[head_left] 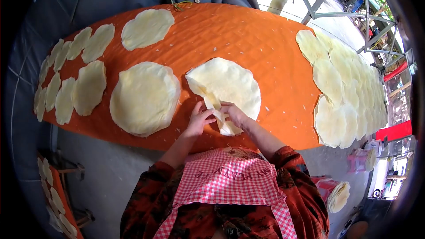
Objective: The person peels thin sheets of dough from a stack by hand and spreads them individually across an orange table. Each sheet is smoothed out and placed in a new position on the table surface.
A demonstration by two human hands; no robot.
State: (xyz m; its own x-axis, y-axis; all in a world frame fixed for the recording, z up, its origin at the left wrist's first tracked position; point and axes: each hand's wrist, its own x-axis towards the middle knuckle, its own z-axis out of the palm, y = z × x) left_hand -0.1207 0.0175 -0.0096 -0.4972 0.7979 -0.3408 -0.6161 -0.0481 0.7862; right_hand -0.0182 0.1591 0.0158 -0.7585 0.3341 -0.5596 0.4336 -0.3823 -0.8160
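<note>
A round pale dough sheet (232, 82) lies before me on the orange cloth, its left edge folded or lifted inward. My left hand (200, 118) is at that edge, fingers bent around it. My right hand (233, 114) pinches the same folded part from the other side, fingertips partly hidden by the sheet. Both hands nearly meet at the sheet's lower left. Left of them lies a stack of round sheets (145, 98), untouched.
The orange cloth (283, 71) covers a long table. Thin sheets (90, 87) lie at the left, another pair (148, 28) at the back, and overlapping rows (349, 88) at the right. Metal frame bars (336, 15) stand behind. Bagged round sheets (338, 196) sit low at the right.
</note>
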